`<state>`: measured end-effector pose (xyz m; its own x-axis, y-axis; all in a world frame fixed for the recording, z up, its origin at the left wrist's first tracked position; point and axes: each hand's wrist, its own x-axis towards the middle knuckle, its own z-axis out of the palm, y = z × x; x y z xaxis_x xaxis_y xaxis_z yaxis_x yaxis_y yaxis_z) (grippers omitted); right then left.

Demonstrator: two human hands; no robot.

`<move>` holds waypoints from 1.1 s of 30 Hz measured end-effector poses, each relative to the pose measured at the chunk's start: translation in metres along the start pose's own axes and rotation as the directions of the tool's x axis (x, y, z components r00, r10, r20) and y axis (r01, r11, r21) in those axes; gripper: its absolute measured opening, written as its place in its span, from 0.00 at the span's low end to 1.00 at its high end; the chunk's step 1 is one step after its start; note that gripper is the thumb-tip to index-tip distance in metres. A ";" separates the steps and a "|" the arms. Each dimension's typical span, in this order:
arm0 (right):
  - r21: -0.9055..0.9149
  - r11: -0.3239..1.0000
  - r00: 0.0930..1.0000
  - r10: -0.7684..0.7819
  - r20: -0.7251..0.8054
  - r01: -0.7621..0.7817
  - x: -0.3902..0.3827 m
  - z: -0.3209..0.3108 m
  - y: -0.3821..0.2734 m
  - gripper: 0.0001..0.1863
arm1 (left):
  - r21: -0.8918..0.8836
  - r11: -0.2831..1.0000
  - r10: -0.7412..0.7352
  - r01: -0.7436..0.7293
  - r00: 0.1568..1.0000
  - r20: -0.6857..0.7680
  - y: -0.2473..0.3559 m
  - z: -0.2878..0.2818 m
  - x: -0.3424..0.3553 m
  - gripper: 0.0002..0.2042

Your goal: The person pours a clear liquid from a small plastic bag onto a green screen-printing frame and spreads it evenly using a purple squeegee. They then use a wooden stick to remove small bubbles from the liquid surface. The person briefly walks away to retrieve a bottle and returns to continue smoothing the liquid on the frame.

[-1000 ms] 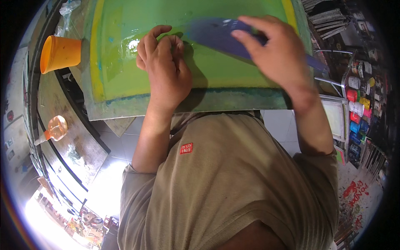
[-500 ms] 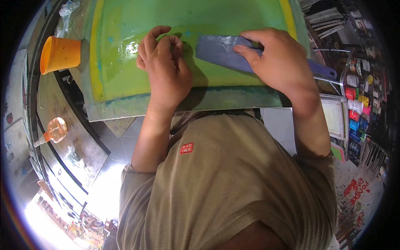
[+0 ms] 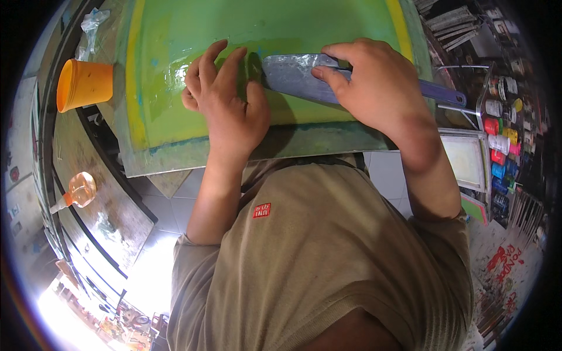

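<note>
since a second ago my right hand (image 3: pixel 374 88) has drawn the scraper (image 3: pixel 304 76) left across the green screen (image 3: pixel 175 111), so its blade now sits just beside my left hand (image 3: pixel 231 105). right fingers press down on the blade, gripping it; left hand lies spread flat on the screen, holding it steady. orange cup (image 3: pixel 85 85) stands at the left.

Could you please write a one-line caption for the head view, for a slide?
Left hand presses flat on a green screen while the right hand holds a blue scraper against it.
</note>
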<state>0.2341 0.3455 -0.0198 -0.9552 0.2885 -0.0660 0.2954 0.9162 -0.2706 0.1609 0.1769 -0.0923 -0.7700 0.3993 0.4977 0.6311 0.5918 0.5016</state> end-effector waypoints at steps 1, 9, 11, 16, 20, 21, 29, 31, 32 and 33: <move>0.001 1.000 1.000 0.012 0.017 -0.012 0.000 -0.001 -0.001 0.14 | 0.023 1.000 0.003 -0.003 1.000 0.014 0.000 -0.001 0.000 0.13; 0.014 1.000 1.000 0.024 0.012 -0.024 0.000 -0.003 -0.003 0.15 | 0.065 0.998 -0.014 0.014 1.000 -0.011 -0.001 0.001 -0.001 0.09; 0.041 0.999 0.998 0.010 -0.068 -0.007 -0.003 0.001 0.001 0.14 | 0.009 0.999 -0.037 0.037 0.999 -0.015 -0.003 0.000 -0.002 0.09; 0.006 1.000 0.991 0.024 -0.135 -0.023 0.003 -0.010 0.008 0.19 | -0.086 0.994 -0.067 0.066 0.998 -0.009 -0.005 -0.002 -0.001 0.08; 0.035 0.998 0.982 0.052 -0.182 -0.046 0.005 -0.006 0.003 0.19 | -0.136 0.987 -0.087 0.084 0.996 -0.020 -0.005 -0.001 -0.001 0.08; 0.033 0.999 0.984 0.022 -0.178 -0.016 0.005 -0.002 0.006 0.19 | -0.145 0.986 -0.088 0.083 0.996 -0.026 -0.005 -0.001 -0.001 0.08; 0.073 0.997 0.980 0.009 -0.198 0.005 0.006 0.003 0.002 0.19 | -0.167 0.980 -0.117 0.111 0.993 -0.026 -0.005 -0.001 -0.001 0.07; 0.041 0.999 0.974 -0.013 -0.225 0.023 0.008 0.010 0.005 0.18 | -0.167 0.979 -0.119 0.114 0.993 -0.023 -0.005 -0.002 -0.001 0.07; 0.025 0.999 0.971 -0.026 -0.237 0.032 0.009 0.012 0.006 0.18 | -0.170 0.979 -0.121 0.115 0.992 -0.022 -0.005 -0.002 -0.001 0.07; 0.054 0.998 0.982 -0.017 -0.189 0.027 0.008 0.010 0.004 0.16 | -0.172 0.978 -0.121 0.116 0.992 -0.020 -0.005 -0.002 -0.001 0.07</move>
<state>0.2276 0.3488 -0.0312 -0.9394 0.3206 0.1212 0.2680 0.9075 -0.3233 0.1587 0.1720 -0.0940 -0.8389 0.3101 0.4474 0.5440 0.5048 0.6702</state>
